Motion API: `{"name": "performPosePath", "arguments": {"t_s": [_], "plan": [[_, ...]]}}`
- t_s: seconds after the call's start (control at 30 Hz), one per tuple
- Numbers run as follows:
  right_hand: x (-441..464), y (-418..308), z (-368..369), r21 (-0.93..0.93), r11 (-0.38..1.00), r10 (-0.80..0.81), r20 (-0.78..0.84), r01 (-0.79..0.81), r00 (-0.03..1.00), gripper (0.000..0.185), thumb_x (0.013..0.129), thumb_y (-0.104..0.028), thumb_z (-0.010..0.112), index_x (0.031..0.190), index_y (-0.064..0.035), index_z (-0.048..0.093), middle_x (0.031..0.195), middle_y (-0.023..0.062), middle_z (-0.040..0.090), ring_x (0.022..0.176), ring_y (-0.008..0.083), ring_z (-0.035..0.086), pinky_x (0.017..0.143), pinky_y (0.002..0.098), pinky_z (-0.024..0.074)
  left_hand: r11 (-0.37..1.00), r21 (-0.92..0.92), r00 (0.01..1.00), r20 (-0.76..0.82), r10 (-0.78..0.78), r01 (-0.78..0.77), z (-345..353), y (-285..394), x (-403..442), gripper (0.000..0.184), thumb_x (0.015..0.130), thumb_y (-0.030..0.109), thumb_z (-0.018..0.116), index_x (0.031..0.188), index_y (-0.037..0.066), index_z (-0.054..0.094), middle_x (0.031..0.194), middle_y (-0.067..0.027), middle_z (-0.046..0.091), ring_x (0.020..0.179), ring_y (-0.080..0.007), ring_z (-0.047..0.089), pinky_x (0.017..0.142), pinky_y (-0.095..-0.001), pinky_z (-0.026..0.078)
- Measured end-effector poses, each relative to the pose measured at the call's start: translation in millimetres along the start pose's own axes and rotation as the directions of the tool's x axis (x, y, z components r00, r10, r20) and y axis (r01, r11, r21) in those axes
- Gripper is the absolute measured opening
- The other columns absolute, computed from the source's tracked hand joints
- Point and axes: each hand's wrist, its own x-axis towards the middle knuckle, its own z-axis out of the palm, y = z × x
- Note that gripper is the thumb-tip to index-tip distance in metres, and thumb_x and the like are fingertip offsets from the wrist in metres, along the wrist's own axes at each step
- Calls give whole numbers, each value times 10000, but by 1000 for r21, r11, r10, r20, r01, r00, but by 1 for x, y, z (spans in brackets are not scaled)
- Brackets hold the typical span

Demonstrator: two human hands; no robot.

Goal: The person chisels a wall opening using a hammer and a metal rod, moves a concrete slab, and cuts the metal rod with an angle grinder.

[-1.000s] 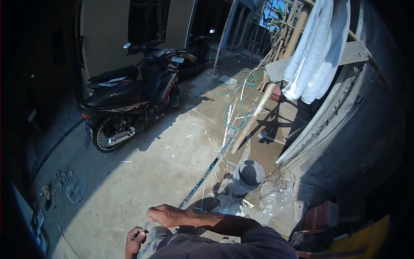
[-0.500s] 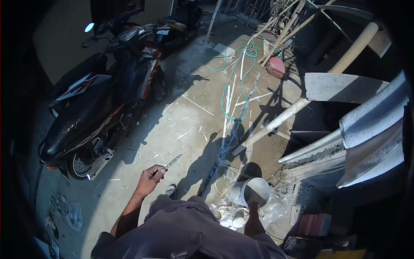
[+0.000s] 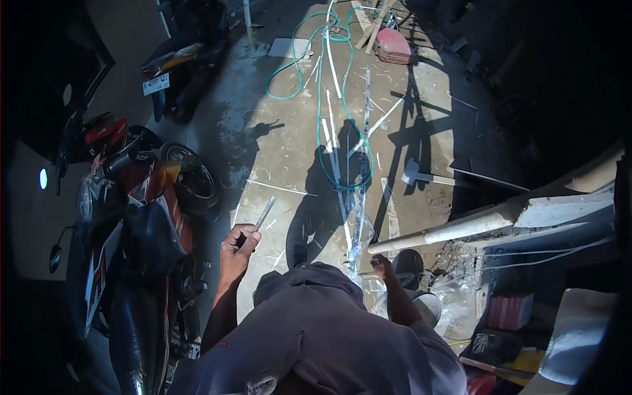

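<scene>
sunlight falls in a bright band along the grey-brown concrete floor, with hard-edged shadows across it; both sides lie in deep shade, with 2 motorbikes standing at the left.

We see a slim, straight grey strip, flat and narrow like a small blade, its surface mottled with paler marks. Our left hand pinches its lower end between thumb and fingers, and most of its length stands clear, tilted up and to the right. Our right hand is curled and shadowed; we cannot tell whether it holds anything. Nearest to it is the blunt lower end of a pale, round pole, which slants up to the right. A grey bucket sits beside our right forearm, partly hidden.
</scene>
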Motion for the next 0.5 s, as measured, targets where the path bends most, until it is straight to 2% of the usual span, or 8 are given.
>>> {"name": "performPosePath", "arguments": {"t_s": [0.07,0.13,0.17,0.2,0.3,0.4,0.47,0.5], "plan": [[98,-244,-75,156,890,-398,-192,429,897,283,898,-224,559,1107,-39,599,991,180,655,911,314,645,777,402,497,996,-87,999,47,-23,27,14,21,61,185,871,202,684,887,29,622,681,40,517,632,-37,413,578,-218,335],[150,-406,-140,219,794,-572,-50,568,819,350,959,-297,489,1145,-16,584,961,170,651,867,299,639,779,376,488,994,-89,987,140,73,-61,21,14,129,132,883,168,644,896,41,612,650,56,482,604,-49,411,576,-220,334],[170,-463,-157,393,689,-638,-70,609,767,383,967,-340,475,1121,-9,590,920,137,652,815,257,631,745,366,486,998,-34,989,145,-42,48,32,26,161,149,870,180,640,919,45,602,649,47,463,587,-56,400,568,-217,331],[176,-517,-188,495,648,-686,51,578,726,400,965,-366,478,1100,-9,598,898,114,657,794,221,629,720,352,485,998,-64,984,177,-17,29,39,18,197,167,866,190,639,933,44,595,671,36,473,595,-57,403,564,-214,329],[262,-576,-183,474,536,-792,-5,699,610,334,916,-321,557,968,-2,641,862,106,660,744,183,630,684,332,493,1000,-15,944,331,-1,7,61,26,317,191,862,203,630,957,44,584,715,13,488,615,-63,412,564,-218,336],[355,-585,-175,411,606,-665,-207,681,717,302,890,-304,593,935,-8,633,848,92,660,733,182,632,665,324,497,992,108,862,506,5,-70,66,51,458,198,854,196,620,967,37,586,760,-2,506,658,-81,433,581,-258,372],[399,-592,-179,631,522,-485,-333,573,809,347,889,-359,612,929,-14,623,828,70,654,724,174,633,650,321,501,971,114,752,654,85,-209,77,84,535,220,835,186,631,977,23,589,746,-16,522,639,-99,445,581,-277,390],[416,-603,-196,575,551,-514,-338,605,788,339,892,-354,624,944,-19,621,841,60,652,752,157,630,673,311,500,963,70,671,730,128,-260,80,97,580,212,813,154,645,961,9,602,733,-28,549,624,-112,471,582,-280,409]]}}
